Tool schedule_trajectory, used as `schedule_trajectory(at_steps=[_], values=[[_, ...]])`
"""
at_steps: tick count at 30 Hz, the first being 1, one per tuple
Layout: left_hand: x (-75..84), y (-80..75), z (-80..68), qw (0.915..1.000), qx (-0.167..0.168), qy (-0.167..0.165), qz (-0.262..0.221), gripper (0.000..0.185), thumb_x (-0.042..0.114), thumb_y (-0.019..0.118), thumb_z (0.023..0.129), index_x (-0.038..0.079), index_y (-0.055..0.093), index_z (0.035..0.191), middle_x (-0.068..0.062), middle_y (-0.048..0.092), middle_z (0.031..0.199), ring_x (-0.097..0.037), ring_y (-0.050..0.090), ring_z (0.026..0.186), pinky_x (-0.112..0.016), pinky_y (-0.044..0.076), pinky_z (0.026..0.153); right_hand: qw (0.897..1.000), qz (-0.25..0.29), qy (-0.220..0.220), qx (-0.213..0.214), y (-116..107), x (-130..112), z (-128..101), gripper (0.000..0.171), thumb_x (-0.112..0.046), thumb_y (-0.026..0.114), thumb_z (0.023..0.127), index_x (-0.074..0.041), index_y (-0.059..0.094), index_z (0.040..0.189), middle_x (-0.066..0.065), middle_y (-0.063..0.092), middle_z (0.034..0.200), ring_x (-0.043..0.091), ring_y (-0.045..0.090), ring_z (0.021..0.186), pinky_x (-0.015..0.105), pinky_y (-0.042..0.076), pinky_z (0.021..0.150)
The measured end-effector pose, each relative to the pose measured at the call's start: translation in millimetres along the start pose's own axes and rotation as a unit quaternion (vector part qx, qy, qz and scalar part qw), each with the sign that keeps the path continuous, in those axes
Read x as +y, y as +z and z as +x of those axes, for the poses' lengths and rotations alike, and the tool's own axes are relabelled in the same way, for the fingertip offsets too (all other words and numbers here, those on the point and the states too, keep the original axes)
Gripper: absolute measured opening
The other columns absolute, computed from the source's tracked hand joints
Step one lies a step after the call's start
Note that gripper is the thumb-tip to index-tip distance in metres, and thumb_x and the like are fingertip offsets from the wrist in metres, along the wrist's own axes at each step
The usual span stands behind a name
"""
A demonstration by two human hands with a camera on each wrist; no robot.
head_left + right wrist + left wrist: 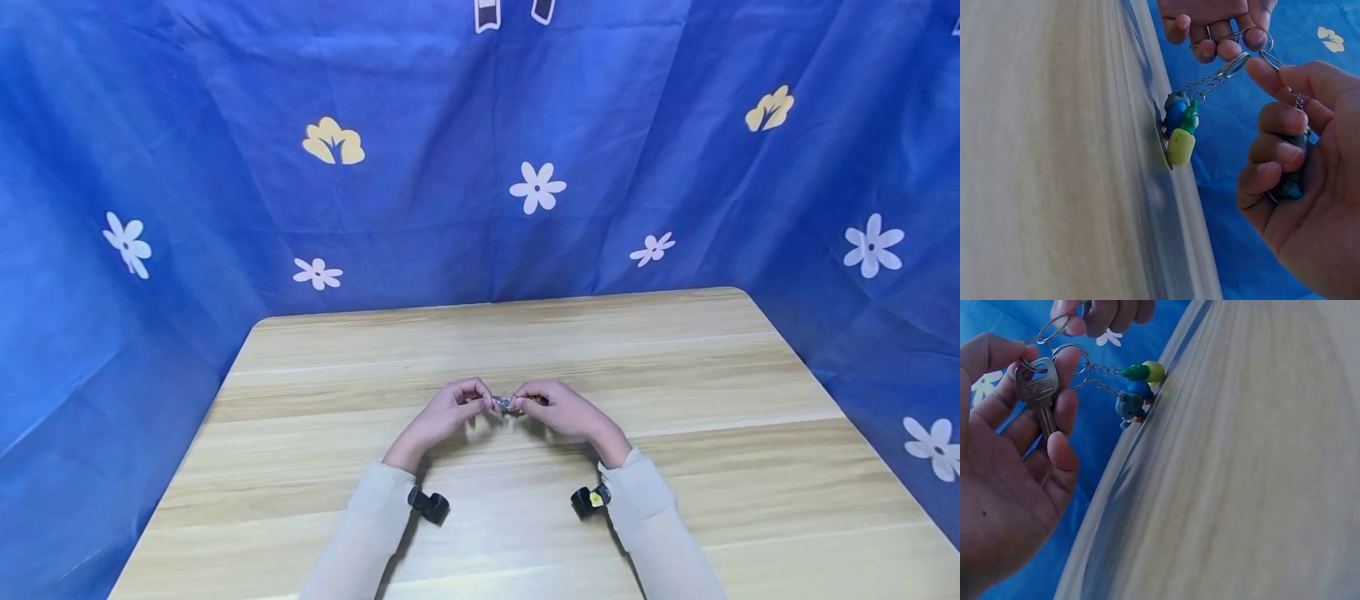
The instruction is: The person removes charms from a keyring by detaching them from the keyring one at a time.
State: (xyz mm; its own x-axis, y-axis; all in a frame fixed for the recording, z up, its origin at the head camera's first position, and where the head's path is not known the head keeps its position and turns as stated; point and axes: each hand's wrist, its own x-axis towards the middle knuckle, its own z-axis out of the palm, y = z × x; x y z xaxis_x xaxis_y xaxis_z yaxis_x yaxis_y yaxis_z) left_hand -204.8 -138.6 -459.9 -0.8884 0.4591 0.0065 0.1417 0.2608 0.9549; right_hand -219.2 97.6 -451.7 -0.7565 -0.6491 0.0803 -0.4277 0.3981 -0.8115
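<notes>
Our left hand (1004, 481) pinches a silver key (1040, 394) between thumb and curled fingers, its split ring (1071, 362) carrying two short chains. Our right hand (1300, 169) curls around a dark charm (1291, 181) in the palm while its fingertips pinch a second ring (1235, 62) that meets the first.

We judge the step in hand to be working the rings against each other, joining or parting them; the next move calls for prying one ring's coil open with a nail and sliding the other along it.

Both hands hover just above the middle of the wooden table (675, 467), wrists low, knuckles facing each other. Below the rings hang a pineapple charm (1182, 140) and a blue figure charm (1175, 112), touching the table. Behind the table hangs a blue flowered cloth (225, 125).
</notes>
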Motion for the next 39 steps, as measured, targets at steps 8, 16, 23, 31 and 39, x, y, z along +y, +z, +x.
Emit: schedule_trajectory(at_steps=[8, 16, 23, 31, 39], values=[[-0.3, 2.2, 5.1, 0.9997, 0.019, -0.01, 0.012, 0.013, 0.01, 0.056, 0.094, -0.002, 0.062, 0.096, -0.019, 0.065, 0.099, -0.032, 0.057, 0.086, -0.028, 0.049, 0.065, 1.0, -0.02, 0.013, 0.008, -0.2, 1.2, 0.1, 0.022, -0.024, 0.051, 0.1, -0.017, 0.07, 0.105, -0.001, 0.071, 0.106, 0.011, 0.059, 0.088, 0.027, 0.049, 0.082], [0.4, -0.2, 3.9, 0.9994, 0.027, -0.02, -0.001, 0.009, 0.007, 0.058, 0.09, 0.0, 0.062, 0.095, -0.02, 0.064, 0.099, -0.032, 0.059, 0.086, -0.032, 0.051, 0.068, 1.0, -0.024, 0.002, 0.006, 1.6, 0.4, 2.6, 0.023, -0.024, 0.05, 0.1, -0.014, 0.07, 0.103, 0.002, 0.072, 0.103, 0.009, 0.058, 0.084, 0.028, 0.05, 0.081], [1.1, 1.0, 5.2, 0.9991, 0.037, -0.02, -0.009, 0.009, 0.007, 0.057, 0.093, -0.001, 0.061, 0.095, -0.019, 0.066, 0.097, -0.039, 0.059, 0.089, -0.029, 0.049, 0.067, 1.0, -0.017, -0.006, 0.015, 2.1, 0.0, 2.4, 0.022, -0.023, 0.051, 0.1, -0.015, 0.071, 0.106, 0.002, 0.072, 0.108, 0.013, 0.062, 0.094, 0.027, 0.051, 0.084], [5.1, 1.5, 4.4, 0.999, 0.036, -0.017, -0.021, 0.008, 0.002, 0.054, 0.093, -0.005, 0.058, 0.095, -0.028, 0.065, 0.099, -0.05, 0.056, 0.092, -0.031, 0.049, 0.066, 1.0, -0.01, -0.001, 0.021, 3.4, -0.5, 2.3, 0.024, -0.025, 0.052, 0.099, -0.014, 0.071, 0.11, 0.004, 0.072, 0.111, 0.014, 0.063, 0.098, 0.029, 0.051, 0.087], [2.8, 2.4, 4.8, 0.9985, 0.049, -0.016, -0.021, 0.008, 0.005, 0.055, 0.094, -0.002, 0.058, 0.095, -0.02, 0.068, 0.098, -0.028, 0.059, 0.082, -0.028, 0.048, 0.065, 0.999, -0.014, 0.021, 0.033, 3.0, -1.0, 3.1, 0.024, -0.023, 0.052, 0.099, -0.015, 0.071, 0.11, 0.004, 0.071, 0.112, 0.011, 0.059, 0.088, 0.031, 0.05, 0.086]])
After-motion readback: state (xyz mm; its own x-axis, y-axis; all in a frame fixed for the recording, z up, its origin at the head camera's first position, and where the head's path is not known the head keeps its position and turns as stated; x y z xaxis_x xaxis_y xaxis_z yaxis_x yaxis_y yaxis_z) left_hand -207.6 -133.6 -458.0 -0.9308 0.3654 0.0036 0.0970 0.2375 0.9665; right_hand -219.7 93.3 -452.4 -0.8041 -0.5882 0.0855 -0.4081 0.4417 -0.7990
